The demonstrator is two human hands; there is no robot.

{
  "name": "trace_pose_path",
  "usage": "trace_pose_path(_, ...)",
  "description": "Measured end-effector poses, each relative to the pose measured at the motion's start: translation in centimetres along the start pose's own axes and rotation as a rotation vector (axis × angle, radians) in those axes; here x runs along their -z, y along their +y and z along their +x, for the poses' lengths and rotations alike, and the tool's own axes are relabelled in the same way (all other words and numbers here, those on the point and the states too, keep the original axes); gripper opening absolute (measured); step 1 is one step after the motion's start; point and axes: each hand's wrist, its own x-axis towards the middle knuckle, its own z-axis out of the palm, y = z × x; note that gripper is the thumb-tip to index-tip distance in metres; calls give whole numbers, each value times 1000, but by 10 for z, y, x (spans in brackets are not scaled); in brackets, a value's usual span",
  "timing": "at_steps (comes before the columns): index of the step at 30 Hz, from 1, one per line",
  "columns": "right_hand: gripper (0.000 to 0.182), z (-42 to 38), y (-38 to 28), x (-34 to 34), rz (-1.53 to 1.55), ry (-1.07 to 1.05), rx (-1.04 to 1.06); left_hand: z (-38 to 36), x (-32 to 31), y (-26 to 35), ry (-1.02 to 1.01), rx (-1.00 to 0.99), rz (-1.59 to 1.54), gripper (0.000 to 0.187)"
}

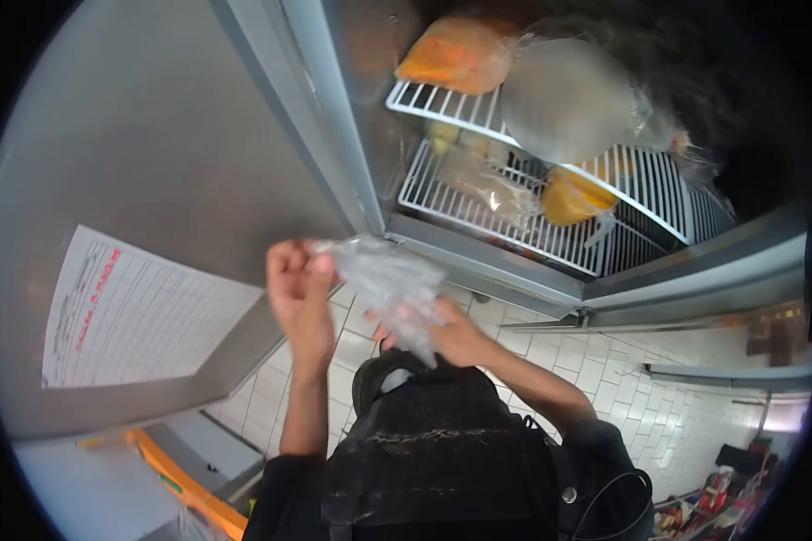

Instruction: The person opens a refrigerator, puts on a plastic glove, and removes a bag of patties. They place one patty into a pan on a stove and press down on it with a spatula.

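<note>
A crumpled clear plastic bag [383, 279] hangs between my two hands, in front of an open fridge. My left hand [299, 279] pinches its upper left corner between thumb and fingers. On the bag's lower right side is my right hand [424, 325], its fingers partly hidden behind the plastic and blurred. What the bag contains, if anything, cannot be made out. Beyond it, the upper wire shelf [451, 108] bears a bag of orange food [460, 56] and a round, pale, blurred object [567, 99]. A yellow bagged item [576, 197] lies on the lower shelf.
The open metal door [153, 162] stands at left with a printed sheet [144, 311] on it. The fridge's bottom edge [487, 266] runs beyond my hands. Below are white floor tiles [568, 352], with an orange object [185, 487] at lower left and assorted items at lower right.
</note>
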Motion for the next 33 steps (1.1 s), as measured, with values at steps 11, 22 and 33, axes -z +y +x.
trace_pose_path(11, 28, -57, -34, 41, -377, 555, 345, -15, -73, -60, -561, 278, 379, 24)
trace_pose_path(22, 19, -107, -34, 80, -842, 1109, 154, -9, -80, -130, -643, 800, -479, 49)
trace_pose_path(33, 29, -184, -31, 108, -577, 1227, 98, -14, -119, -156, -924, 771, 124, 22)
